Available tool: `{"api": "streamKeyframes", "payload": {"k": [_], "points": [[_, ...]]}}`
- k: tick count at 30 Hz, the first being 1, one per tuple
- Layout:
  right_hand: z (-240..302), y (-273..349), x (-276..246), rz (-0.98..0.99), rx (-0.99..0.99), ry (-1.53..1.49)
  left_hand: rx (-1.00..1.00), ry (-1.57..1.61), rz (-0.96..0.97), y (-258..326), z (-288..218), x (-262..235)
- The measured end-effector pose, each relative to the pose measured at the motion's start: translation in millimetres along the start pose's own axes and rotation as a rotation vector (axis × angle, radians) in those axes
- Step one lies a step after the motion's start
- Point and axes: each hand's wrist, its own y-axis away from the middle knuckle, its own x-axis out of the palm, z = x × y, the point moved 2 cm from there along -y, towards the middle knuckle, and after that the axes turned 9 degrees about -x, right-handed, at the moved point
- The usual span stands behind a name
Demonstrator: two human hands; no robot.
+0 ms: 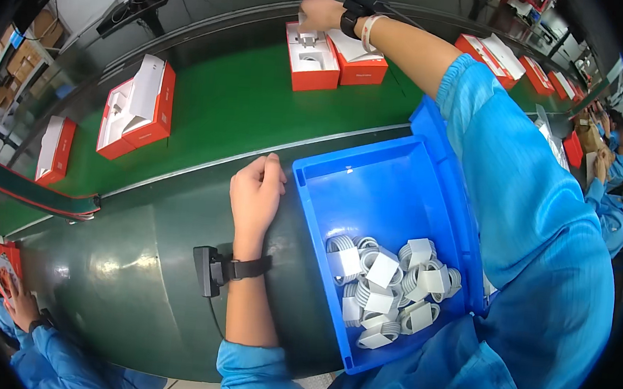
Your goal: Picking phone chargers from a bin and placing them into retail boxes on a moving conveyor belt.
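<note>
Right hand at far box, box just below fingers; can't tell if pinching. Left hand curled, fingers together, just left of bin. Belt stretches left from box.

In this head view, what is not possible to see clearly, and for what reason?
All in the head view:
- Right hand: its fingertips are hidden by the hand itself, so its grip above the open red box is unclear.
- Left hand: curled fingers hide the palm.
- White cable coils: upper ones cover others, so their number is uncertain.
- Co-workers, right edge: too small and blurred.
</note>
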Motion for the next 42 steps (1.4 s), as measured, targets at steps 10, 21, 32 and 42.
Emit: {"api": "streamKeyframes", "payload": {"k": [10, 21, 32, 42], "points": [[2.7, 36.2, 40.8, 0.13, 0.015, 0.056, -0.024, 0.03, 0.026, 9.8, 5.3, 2.4], [148.8, 182.3, -114.3, 0.314, -0.618, -0.798, 0.024, 0.1, 0.037, -4.2, 2.4, 3.1], [214.1, 322.8, -125.8, 0.46, -0.885, -0.369, 0.067, 0.101, 0.05, 2.1, 8.7, 7.4], [215.3, 325.2, -123.7, 0.414, -0.679, -0.466, 0.082, -0.041, -0.005, 3.5, -1.8, -0.4]]}}
